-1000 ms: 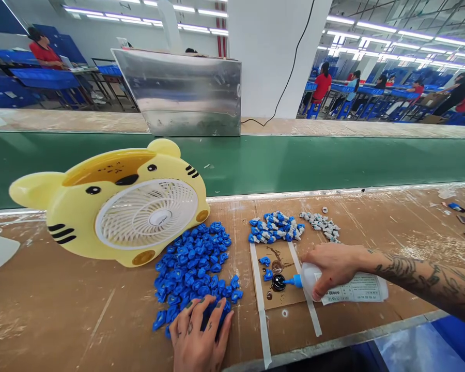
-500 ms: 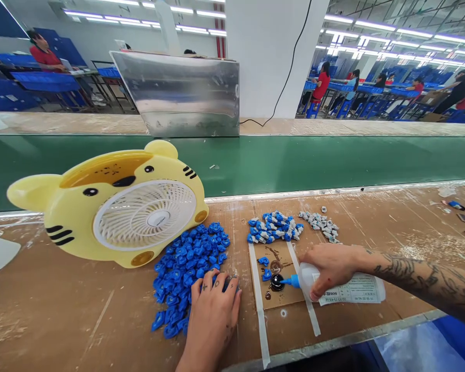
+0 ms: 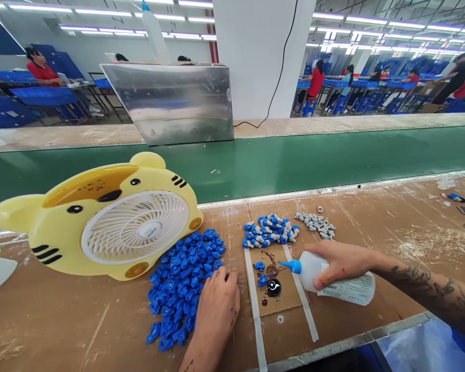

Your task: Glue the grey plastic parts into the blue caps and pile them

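Observation:
My right hand (image 3: 341, 261) grips a translucent squeeze bottle (image 3: 351, 289) with a blue nozzle, tilted toward the left. Its tip is just above and apart from a round dark puddle of liquid (image 3: 273, 288) on a cardboard square (image 3: 287, 305). Two small blue plastic parts (image 3: 262, 280) lie beside the puddle, with brown smears around. My left hand (image 3: 219, 305) rests with curled fingers at the right edge of a pile of blue plastic parts (image 3: 182, 279). Whatever its fingertips hold is hidden.
A yellow animal-faced fan (image 3: 112, 222) stands behind the blue pile. Beyond the cardboard lie joined blue-and-grey parts (image 3: 271, 230) and loose grey parts (image 3: 315, 225). Tape strips (image 3: 258, 323) edge the cardboard. A green belt (image 3: 294, 160) and metal box (image 3: 174, 103) are farther back; people sit beyond.
The bottle's nozzle has lifted from the dark puddle, which now appears larger. My left hand's fingers have drawn closer together beside the pile. The camera view has shifted slightly.

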`<state>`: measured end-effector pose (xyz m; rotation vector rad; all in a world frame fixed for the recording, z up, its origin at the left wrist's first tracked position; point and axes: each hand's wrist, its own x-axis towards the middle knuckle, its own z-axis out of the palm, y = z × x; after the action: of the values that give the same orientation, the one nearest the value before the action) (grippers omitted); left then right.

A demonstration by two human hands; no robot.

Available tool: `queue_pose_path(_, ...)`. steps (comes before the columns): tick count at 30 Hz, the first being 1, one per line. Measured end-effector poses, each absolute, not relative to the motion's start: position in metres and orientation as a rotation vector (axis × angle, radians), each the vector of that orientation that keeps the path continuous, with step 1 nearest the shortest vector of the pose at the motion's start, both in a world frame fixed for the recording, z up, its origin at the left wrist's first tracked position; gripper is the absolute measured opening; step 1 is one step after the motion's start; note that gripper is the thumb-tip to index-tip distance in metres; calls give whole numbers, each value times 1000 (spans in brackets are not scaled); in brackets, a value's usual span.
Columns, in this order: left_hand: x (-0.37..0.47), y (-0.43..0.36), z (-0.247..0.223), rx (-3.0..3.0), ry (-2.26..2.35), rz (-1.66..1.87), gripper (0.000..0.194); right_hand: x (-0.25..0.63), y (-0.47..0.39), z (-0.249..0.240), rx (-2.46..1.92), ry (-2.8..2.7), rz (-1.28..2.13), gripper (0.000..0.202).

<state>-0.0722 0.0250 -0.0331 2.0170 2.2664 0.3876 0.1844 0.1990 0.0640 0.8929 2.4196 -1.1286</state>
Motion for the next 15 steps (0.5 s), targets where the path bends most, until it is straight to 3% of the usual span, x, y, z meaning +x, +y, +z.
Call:
queue_pose_path(6,-82,21,-29,1550,2032,1213,26,246,250,55,1528,2774,-1595,77)
queue_pose_path(9,-74,19,-30,1333,1860,1318,26,267,287,44,2030,2861,-1635,75)
queue_pose_path(15,-41,22,-40,991,1756,1499,53,272,362,16,2555,2942,-1450,83)
